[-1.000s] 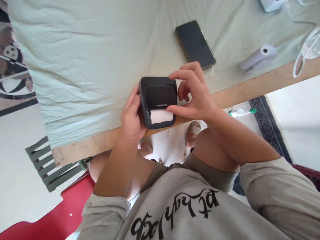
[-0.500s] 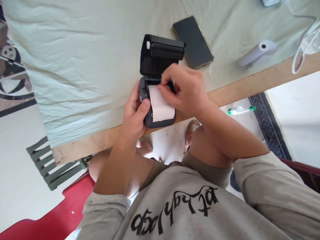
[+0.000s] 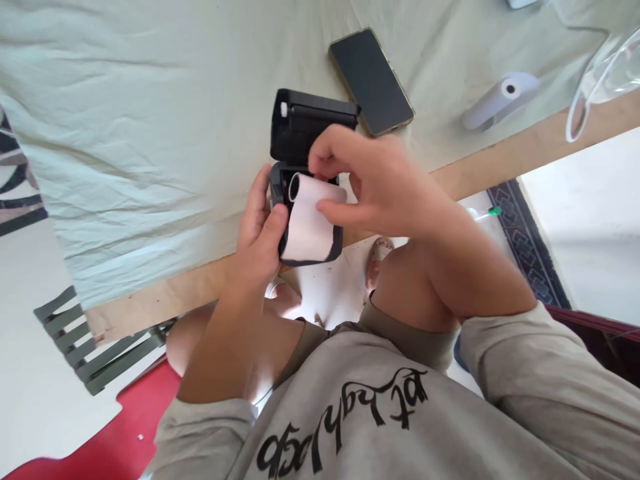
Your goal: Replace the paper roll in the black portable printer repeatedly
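Since a moment before, the paper roll had come up out of the little black printer, and its lid stood wide open; the right hand pinched the roll between thumb and fingers, right over the open box; the left hand gripped the printer by its side, at the table edge; a phone and a spare white roll lay well apart. It looked like the roll-changing step; next, a steady hold and a gentle, straight move would be needed.
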### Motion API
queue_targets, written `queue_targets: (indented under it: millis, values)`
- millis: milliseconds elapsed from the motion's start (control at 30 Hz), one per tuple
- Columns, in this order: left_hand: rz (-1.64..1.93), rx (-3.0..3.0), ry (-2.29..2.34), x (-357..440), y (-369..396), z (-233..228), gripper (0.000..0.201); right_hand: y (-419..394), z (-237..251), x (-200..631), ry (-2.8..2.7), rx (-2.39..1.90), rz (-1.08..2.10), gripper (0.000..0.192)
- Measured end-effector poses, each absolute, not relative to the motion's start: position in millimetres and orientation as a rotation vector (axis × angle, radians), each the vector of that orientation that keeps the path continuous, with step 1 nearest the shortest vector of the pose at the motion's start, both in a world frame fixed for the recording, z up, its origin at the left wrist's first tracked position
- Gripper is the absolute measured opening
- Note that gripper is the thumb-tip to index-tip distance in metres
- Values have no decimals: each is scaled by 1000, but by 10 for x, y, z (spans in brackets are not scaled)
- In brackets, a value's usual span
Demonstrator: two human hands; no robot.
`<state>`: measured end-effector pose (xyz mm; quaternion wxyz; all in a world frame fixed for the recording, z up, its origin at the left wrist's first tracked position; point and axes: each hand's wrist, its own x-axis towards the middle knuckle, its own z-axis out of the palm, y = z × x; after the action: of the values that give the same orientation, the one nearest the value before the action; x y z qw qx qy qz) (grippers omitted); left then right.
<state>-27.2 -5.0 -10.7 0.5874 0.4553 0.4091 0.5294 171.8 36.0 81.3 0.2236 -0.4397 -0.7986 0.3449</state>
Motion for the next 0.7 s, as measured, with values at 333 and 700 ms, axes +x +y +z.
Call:
queue_targets:
  millis: [333,700]
  values:
    - [1263,950,878,-261,24,-144,50,780,174,2297,-1341,-1221,1077,32]
    - [1280,902,830,-203,-7,-38,49,752,90,2659,-1717,-1602,403,47]
